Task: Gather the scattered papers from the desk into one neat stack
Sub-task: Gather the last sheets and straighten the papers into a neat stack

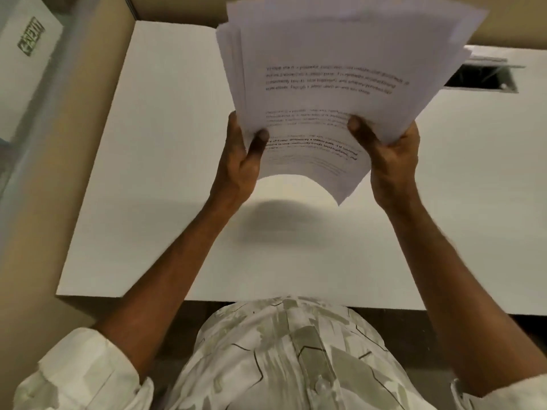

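Note:
A bundle of white printed papers is held up in the air above the white desk. The sheets are fanned out unevenly at the top and curl at the bottom edge, with lines of black text showing on the front sheet. My left hand grips the bundle's lower left edge, thumb on the front. My right hand grips the lower right edge the same way. The bundle casts a soft shadow on the desk below it. No loose sheets show on the desk.
A beige partition wall runs along the desk's left side. A rectangular cable opening with a grey flap sits at the desk's back right. The desk's front edge lies just ahead of my patterned shirt.

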`<action>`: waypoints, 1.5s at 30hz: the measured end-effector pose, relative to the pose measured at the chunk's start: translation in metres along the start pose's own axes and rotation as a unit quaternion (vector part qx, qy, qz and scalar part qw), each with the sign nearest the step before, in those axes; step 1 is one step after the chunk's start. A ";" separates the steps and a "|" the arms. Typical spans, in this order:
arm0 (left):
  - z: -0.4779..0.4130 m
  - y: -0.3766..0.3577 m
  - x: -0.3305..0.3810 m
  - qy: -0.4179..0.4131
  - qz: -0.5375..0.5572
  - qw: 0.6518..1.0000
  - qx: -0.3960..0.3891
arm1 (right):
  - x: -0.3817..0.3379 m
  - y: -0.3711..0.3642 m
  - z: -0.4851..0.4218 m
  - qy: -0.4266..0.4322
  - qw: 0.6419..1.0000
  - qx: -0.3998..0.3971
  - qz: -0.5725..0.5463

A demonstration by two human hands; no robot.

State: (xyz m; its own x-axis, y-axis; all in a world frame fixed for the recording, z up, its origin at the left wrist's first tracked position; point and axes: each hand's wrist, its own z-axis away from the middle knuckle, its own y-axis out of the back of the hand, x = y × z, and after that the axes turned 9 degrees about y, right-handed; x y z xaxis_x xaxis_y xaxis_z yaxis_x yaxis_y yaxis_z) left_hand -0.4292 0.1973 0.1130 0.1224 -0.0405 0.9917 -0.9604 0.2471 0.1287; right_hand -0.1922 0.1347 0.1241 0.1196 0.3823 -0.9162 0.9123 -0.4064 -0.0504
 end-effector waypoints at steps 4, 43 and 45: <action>0.011 -0.001 -0.026 0.022 -0.046 0.998 -0.029 | 0.020 -0.001 0.043 -0.108 0.993 -0.021 0.049; 0.076 -0.115 -0.057 0.253 0.105 0.951 0.141 | 0.061 0.088 0.070 -0.242 0.966 0.004 0.087; 0.076 -0.125 -0.053 0.296 0.213 0.915 0.173 | 0.057 0.095 0.067 -0.299 0.953 0.050 0.021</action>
State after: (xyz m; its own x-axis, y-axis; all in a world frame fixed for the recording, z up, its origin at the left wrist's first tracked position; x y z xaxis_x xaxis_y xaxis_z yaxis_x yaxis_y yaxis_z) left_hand -0.3345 0.0949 0.0439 -0.2657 0.5445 0.7955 -0.9618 -0.2062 -0.1801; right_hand -0.1247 0.0618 0.0401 -0.1167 -0.1646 -0.9794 0.8662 -0.4993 -0.0193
